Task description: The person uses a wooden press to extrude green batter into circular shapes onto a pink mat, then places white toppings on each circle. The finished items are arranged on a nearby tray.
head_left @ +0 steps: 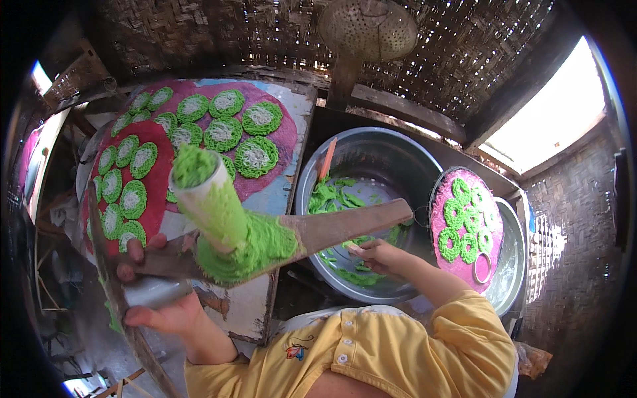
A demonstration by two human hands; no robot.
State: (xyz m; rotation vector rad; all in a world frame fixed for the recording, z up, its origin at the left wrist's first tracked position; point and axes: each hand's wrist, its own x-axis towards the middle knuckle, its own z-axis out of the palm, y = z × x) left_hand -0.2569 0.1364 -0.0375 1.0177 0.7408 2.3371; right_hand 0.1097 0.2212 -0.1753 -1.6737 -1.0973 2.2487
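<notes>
My left hand (169,313) is closed around a wooden dough press (352,227), fingers over one end of its long board and palm by the metal cylinder (157,292) beneath. A pale plunger tube (212,205) rises from the board, smeared and topped with bright green dough (194,166). More green dough heaps around its base. My right hand (379,257) is inside the big grey basin (424,159), fingers pinched together near its dough-streaked bottom. Something small and pale shows at the fingertips, too unclear to name. An orange scraper (327,159) leans against the basin's inner left wall.
Left, a table (255,295) bears pink and red mats (282,139) with several green-and-white dough rounds (257,157). Right, a round pink mat (443,247) holds green rings (449,244) and a pale hoop (482,268), partly over another basin (514,259). A perforated ladle-like thing (368,30) hangs behind.
</notes>
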